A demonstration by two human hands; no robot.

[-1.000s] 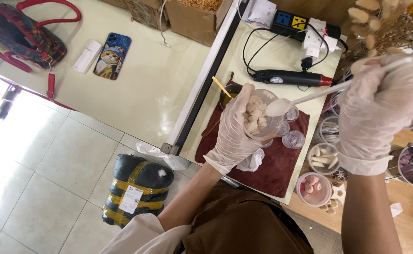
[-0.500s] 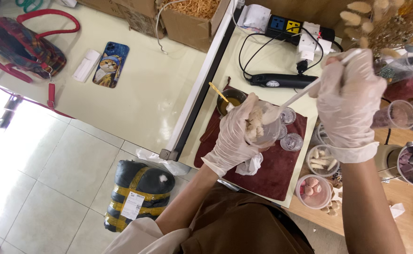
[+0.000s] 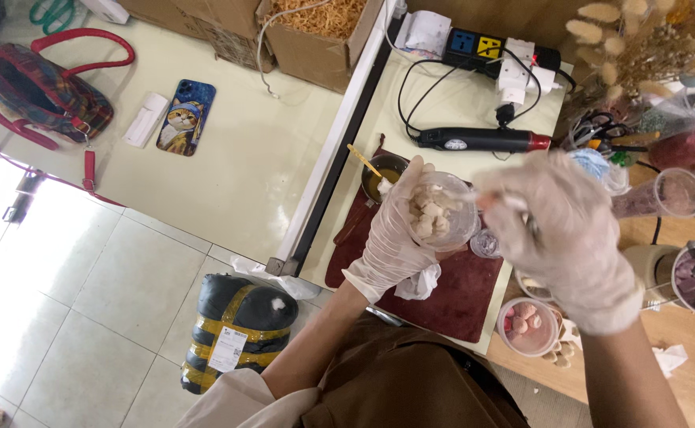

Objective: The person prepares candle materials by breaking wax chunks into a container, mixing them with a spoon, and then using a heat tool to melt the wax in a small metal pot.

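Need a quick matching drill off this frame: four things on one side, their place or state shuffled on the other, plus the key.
Things:
1. clear cup of pale lumps
2. dark red mat
3. phone with a cat picture
4. black power strip

Places or states:
A. lies on the cream floor mat beside a small white box
B. held up in the gloved left hand
C. spread flat on the table under the hands
D. at the table's far edge, plugs and cords in it

Pairs: 1-B, 2-C, 3-A, 4-D
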